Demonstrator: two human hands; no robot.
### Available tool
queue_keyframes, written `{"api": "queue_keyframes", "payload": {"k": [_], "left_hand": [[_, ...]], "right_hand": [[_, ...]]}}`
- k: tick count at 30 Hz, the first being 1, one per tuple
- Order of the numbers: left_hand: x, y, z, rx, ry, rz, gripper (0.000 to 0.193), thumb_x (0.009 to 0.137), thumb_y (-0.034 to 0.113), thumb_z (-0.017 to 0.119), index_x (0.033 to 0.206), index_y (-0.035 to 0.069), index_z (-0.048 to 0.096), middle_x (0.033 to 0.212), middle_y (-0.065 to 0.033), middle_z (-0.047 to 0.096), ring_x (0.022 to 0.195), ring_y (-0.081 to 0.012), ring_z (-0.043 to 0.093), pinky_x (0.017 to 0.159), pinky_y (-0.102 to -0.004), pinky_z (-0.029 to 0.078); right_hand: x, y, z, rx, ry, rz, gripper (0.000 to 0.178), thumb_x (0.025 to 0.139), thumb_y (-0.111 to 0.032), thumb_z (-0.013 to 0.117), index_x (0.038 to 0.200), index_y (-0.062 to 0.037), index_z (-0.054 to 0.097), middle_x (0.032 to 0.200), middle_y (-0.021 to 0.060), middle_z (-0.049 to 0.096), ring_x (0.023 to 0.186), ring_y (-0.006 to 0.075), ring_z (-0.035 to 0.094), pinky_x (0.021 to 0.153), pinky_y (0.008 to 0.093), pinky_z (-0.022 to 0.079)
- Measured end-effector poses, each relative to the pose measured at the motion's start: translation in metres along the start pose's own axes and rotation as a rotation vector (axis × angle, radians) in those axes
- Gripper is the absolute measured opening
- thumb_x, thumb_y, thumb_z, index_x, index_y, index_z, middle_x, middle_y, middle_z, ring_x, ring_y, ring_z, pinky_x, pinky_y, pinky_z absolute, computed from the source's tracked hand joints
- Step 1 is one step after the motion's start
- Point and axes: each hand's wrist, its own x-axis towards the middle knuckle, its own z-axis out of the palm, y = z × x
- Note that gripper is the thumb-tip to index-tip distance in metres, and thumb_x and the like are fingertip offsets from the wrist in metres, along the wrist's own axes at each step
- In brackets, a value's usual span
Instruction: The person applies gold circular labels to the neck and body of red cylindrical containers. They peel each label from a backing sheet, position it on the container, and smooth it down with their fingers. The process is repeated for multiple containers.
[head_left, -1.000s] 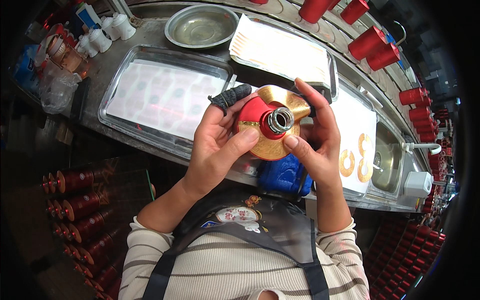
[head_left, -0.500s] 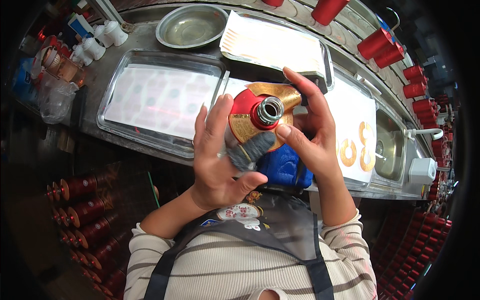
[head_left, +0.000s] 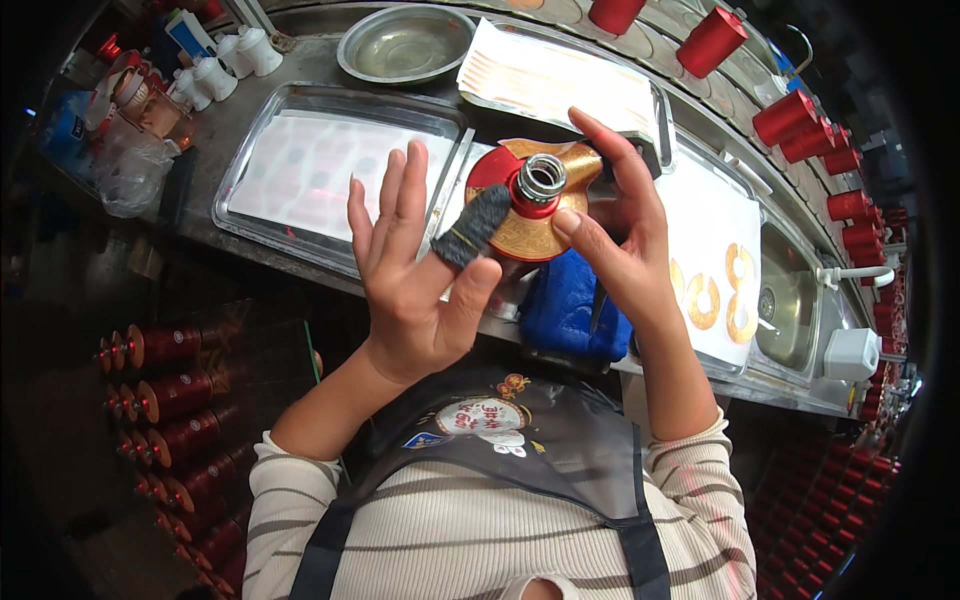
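A red bottle [head_left: 488,172] with an open threaded glass neck is tilted with its mouth up toward me. My right hand [head_left: 632,250] grips it from the right, thumb on the near side of its shoulder. A gold ring-shaped label [head_left: 535,236] lies round the neck, and its far right part stands up from the shoulder. My left hand [head_left: 412,300] is open with fingers spread. Its index finger wears a grey cloth cover [head_left: 470,226], whose tip touches the bottle's shoulder beside the neck. Below the bottle sits a blue cloth-covered pad [head_left: 572,312].
Sheets lie in a metal tray [head_left: 228,205] at left and in another behind. White paper [head_left: 720,215] at right carries gold rings. A metal bowl [head_left: 405,45], a sink [head_left: 790,300] and a white jug [head_left: 850,355] are around. Red bottles [head_left: 712,42] line the slatted conveyor.
My left hand has drawn leftward, its fingers spreading wider. The covered fingertip has shifted from the label's near edge to beside the neck. My right hand keeps hold of the bottle.
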Motion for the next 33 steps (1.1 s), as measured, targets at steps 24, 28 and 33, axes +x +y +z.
{"api": "queue_keyframes", "payload": {"k": [24, 28, 33], "left_hand": [[0.047, 0.031, 0.015, -0.343, 0.078, -0.164, 0.020, 0.081, 0.015, 0.083, 0.092, 0.002, 0.073, 0.086, -0.0144, 0.071, 0.081, -0.0292, 0.069, 0.079, -0.0394, 0.053], [0.047, 0.027, 0.027, -0.322, 0.164, -0.219, 0.023, 0.083, 0.013, 0.082, 0.093, -0.002, 0.069, 0.091, -0.0157, 0.070, 0.076, -0.0251, 0.069, 0.067, -0.0356, 0.053], [0.057, 0.012, 0.011, -0.569, -0.078, -0.243, 0.031, 0.085, 0.008, 0.079, 0.112, -0.004, 0.070, 0.108, -0.0153, 0.073, 0.111, -0.0229, 0.068, 0.102, -0.0368, 0.048]], "right_hand": [[0.012, 0.000, -0.001, 0.100, 0.000, -0.061, 0.058, 0.083, 0.002, 0.067, 0.140, -0.0045, 0.056, 0.126, 0.0079, 0.063, 0.086, 0.0051, 0.063, 0.072, 0.0200, 0.052], [0.016, -0.005, -0.002, 0.172, -0.036, 0.018, 0.057, 0.083, 0.005, 0.066, 0.138, -0.0049, 0.058, 0.129, 0.0082, 0.062, 0.088, 0.0059, 0.064, 0.075, 0.0202, 0.053], [0.012, -0.009, -0.004, 0.107, -0.039, 0.044, 0.062, 0.086, 0.003, 0.071, 0.145, -0.0002, 0.050, 0.137, 0.0073, 0.058, 0.107, 0.0079, 0.063, 0.084, 0.0199, 0.053]]}}
